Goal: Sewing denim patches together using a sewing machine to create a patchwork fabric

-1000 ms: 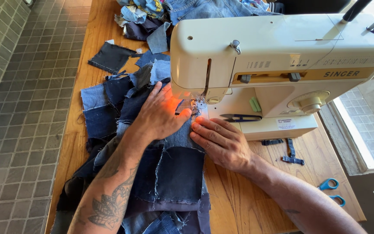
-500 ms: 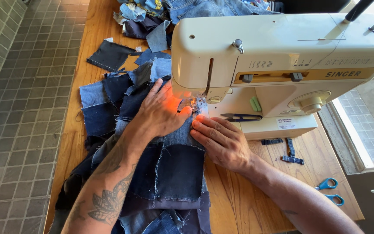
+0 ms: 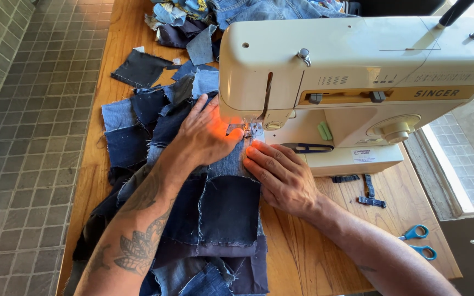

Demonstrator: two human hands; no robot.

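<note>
Right at the needle end of the cream sewing machine (image 3: 357, 82), both hands lie flat on a patchwork of denim pieces (image 3: 215, 203) that runs from under the presser foot (image 3: 254, 129) toward the person and off the near edge of the wooden bench (image 3: 297, 257). Just left of the foot, the left hand (image 3: 207, 137) rests palm down, its fingers (image 3: 196, 107) slightly spread and pointing away past the machine's head, pinching nothing; held so, it seems to keep the cloth taut and steer it from the side. Just in front of the foot, the right hand (image 3: 281, 175) presses down with its fingers (image 3: 259, 156) held close together, the tips almost at the foot, likely to hold the seam line flat as it feeds. An orange glow from the machine's lamp falls on both hands. Further pieces of the patchwork, in lighter and darker blues, fan out to the left of the machine, and beyond its far end a heap of denim scraps (image 3: 237, 11) lies on the bench. To the right of the machine's base, near the bench's edge, lie blue-handled scissors (image 3: 421, 241) and a few small dark offcuts (image 3: 366, 192), well apart from both hands
</note>
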